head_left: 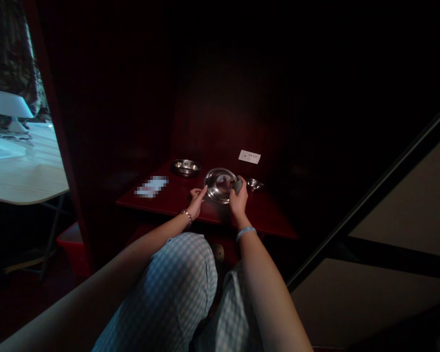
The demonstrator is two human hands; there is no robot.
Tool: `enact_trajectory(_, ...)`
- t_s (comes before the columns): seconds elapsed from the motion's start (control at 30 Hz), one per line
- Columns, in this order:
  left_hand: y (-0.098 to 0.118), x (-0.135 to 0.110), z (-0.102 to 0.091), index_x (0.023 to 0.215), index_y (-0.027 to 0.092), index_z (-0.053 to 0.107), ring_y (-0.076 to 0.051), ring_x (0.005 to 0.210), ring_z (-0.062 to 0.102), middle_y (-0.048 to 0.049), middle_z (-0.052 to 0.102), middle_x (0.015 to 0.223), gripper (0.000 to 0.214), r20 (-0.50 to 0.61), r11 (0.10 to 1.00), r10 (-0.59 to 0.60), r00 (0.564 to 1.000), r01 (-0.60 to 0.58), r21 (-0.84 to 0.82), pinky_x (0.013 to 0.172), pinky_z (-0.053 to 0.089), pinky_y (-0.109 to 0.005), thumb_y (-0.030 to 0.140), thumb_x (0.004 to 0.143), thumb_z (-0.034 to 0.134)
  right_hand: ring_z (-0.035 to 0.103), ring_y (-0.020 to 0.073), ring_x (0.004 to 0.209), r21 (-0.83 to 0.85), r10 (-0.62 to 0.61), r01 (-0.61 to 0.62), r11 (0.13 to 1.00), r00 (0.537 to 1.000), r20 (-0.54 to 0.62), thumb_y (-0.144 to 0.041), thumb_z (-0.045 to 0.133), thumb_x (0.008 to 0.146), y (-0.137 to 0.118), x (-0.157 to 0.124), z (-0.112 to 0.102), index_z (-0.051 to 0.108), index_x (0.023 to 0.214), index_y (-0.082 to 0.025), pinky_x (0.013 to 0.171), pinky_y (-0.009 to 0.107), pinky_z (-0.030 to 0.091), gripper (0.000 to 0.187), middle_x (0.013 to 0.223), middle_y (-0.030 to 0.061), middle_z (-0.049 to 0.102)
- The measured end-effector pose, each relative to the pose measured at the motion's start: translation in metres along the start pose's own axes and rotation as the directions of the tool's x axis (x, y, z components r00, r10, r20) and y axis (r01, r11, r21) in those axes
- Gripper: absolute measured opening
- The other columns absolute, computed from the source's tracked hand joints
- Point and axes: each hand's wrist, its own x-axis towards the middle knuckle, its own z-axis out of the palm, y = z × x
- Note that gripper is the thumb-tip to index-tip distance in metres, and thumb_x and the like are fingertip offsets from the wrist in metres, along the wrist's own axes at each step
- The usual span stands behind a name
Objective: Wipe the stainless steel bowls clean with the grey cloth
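Observation:
A shiny metal bowl [217,186] is tilted toward me over the dark red desk, its hollow side facing up. At its left rim, my left hand [197,201] grips the edge, thumb near the top and fingers partly hidden. My right hand [238,198] is closed around a small grey block [237,184], sponge-like in look, at the bowl's right rim. Whether the block presses on the metal is hard to make out. Behind and to the left sit stacked metal bowls [186,167]. A smaller metal bowl [254,185] stands just right of my right hand.
The red desk [275,217] sits in a dark alcove with a white power outlet [250,157] on its back wall. A blurred flat item [151,187] lies at the left. Further left are a red bin [73,244] and a pale table [29,181] with a lamp [11,105].

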Motion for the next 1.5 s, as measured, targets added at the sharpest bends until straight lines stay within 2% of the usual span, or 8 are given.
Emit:
enact_trajectory(0.17,0.003,-0.004,0.003,0.102,0.022,0.056,-0.019,0.120,0.055,-0.0066,0.065,0.117,0.037,0.166,0.994,0.015,0.986,0.003,-0.108,0.107,0.033,-0.031,0.026,0.072,0.078,0.061,0.0193,0.116,0.168,0.181,-0.191,0.967,0.981,0.073,-0.018,0.043,0.084,0.000,0.001,0.009,0.025,0.141,-0.015,0.101,0.033,0.045,0.060,0.133,0.0162,0.059)
enact_trajectory(0.4,0.000,-0.004,0.003,0.102,0.019,0.066,-0.023,0.122,0.056,-0.0082,0.069,0.115,0.035,0.192,0.995,0.013,0.981,0.005,-0.097,0.113,0.032,-0.037,0.014,0.068,0.074,0.067,0.0189,0.100,0.206,0.319,-0.331,0.921,0.944,0.087,-0.027,0.051,0.085,0.023,0.009,0.014,0.034,0.123,-0.018,0.089,0.031,0.049,0.042,0.116,0.0146,0.066)
enact_trajectory(0.57,-0.001,-0.004,0.002,0.105,0.019,0.067,-0.026,0.125,0.054,-0.0090,0.069,0.114,0.043,0.205,0.998,0.007,0.979,0.004,-0.055,0.114,0.031,-0.039,0.009,0.064,0.072,0.067,0.0207,0.095,0.054,0.337,-0.347,0.936,0.932,0.131,-0.034,0.053,0.086,0.041,0.013,0.008,0.045,0.111,-0.021,0.086,0.033,0.051,0.029,0.105,0.0090,0.069)
enact_trajectory(0.73,-0.002,-0.003,0.001,0.109,0.019,0.066,-0.026,0.123,0.056,-0.0084,0.070,0.112,0.049,0.220,1.000,0.020,0.975,-0.025,0.018,0.114,0.031,-0.039,0.007,0.062,0.069,0.068,0.0265,0.097,-0.231,0.354,-0.315,0.920,0.923,0.151,-0.037,0.050,0.091,0.030,0.006,-0.005,0.049,0.118,-0.020,0.087,0.040,0.051,0.032,0.106,0.0126,0.069)
enact_trajectory(1.0,-0.002,-0.001,0.000,0.085,0.017,0.068,-0.027,0.102,0.061,-0.0061,0.071,0.089,0.026,0.196,0.998,-0.009,0.981,-0.002,0.056,0.103,0.040,-0.038,0.010,0.060,0.062,0.067,0.0312,0.103,-0.436,0.274,-0.197,0.878,0.954,0.120,-0.034,0.044,0.098,-0.005,0.000,-0.012,0.045,0.124,-0.013,0.088,0.042,0.050,0.034,0.114,0.0205,0.067)
enact_trajectory(1.33,-0.006,0.002,-0.002,0.072,0.016,0.061,-0.016,0.072,0.053,0.0010,0.061,0.069,0.016,0.221,0.982,-0.013,0.975,-0.029,0.187,0.074,0.042,-0.027,0.018,0.057,0.057,0.068,0.0275,0.098,-0.395,0.252,-0.203,0.896,0.965,0.076,-0.033,0.049,0.096,0.002,0.005,-0.011,0.051,0.124,-0.016,0.086,0.037,0.050,0.033,0.110,0.0155,0.069)
enact_trajectory(1.4,-0.006,0.003,-0.003,0.069,0.016,0.059,-0.014,0.068,0.051,0.0017,0.060,0.067,0.013,0.237,0.978,-0.019,0.971,-0.032,0.207,0.069,0.040,-0.026,0.019,0.056,0.057,0.067,0.0272,0.101,-0.340,0.196,-0.172,0.925,0.980,0.038,-0.033,0.047,0.096,0.004,0.005,-0.011,0.049,0.128,-0.016,0.089,0.038,0.050,0.037,0.113,0.0155,0.068)
enact_trajectory(1.5,-0.007,0.004,-0.003,0.063,0.018,0.054,-0.013,0.064,0.048,0.0030,0.054,0.061,0.007,0.192,0.973,-0.049,0.980,0.004,0.229,0.065,0.038,-0.025,0.019,0.056,0.057,0.060,0.0255,0.115,-0.228,-0.004,-0.007,0.974,0.999,-0.046,-0.028,0.043,0.095,0.003,0.004,-0.010,0.040,0.139,-0.016,0.098,0.038,0.047,0.046,0.132,0.0162,0.058)
